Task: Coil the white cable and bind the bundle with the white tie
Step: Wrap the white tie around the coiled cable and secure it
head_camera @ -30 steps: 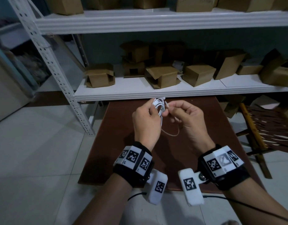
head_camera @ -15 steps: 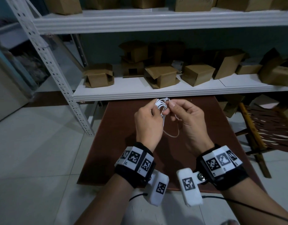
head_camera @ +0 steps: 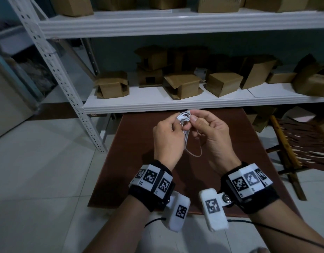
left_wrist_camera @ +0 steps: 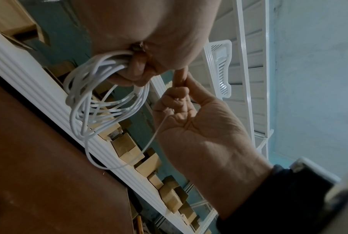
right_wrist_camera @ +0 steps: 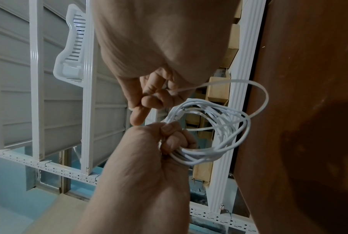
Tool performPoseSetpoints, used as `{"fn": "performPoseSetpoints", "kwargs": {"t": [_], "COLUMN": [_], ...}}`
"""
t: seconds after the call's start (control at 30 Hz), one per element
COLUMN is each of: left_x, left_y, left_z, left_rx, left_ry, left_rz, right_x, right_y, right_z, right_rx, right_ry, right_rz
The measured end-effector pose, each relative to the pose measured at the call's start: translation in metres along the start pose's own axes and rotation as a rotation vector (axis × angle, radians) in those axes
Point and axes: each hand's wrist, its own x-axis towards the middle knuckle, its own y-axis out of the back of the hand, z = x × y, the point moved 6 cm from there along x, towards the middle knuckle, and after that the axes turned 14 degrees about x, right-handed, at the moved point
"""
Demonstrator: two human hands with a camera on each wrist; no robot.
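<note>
Above brown table (head_camera: 132,161), white cable (right_wrist_camera: 209,126) coiled in loops, bunched inside curled fingers of left hand (head_camera: 166,137), loops hanging below the fist. Loose end pinched in curled fingers of right hand (head_camera: 210,132), touching the left. Since a second ago: hands drawn closer together, raised slightly toward the shelf (head_camera: 175,105).

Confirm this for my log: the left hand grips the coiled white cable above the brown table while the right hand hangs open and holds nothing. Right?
Not quite. The left hand does keep its grip on the coiled white cable above the brown table. But the right hand is not open: the left wrist view shows its curled fingers pinching a thin white strand that runs down from the hand.
</note>
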Motion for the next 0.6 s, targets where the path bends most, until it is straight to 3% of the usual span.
{"fn": "performPoseSetpoints", "kwargs": {"t": [0.6], "left_x": [0.0031], "left_y": [-0.0014], "left_z": [-0.0101], "left_rx": [-0.052], "left_ry": [0.038], "left_rz": [-0.039], "right_x": [0.0022], "right_y": [0.0001], "right_z": [0.0055], "right_rx": [-0.006], "right_ry": [-0.001], "right_rz": [-0.014]}}
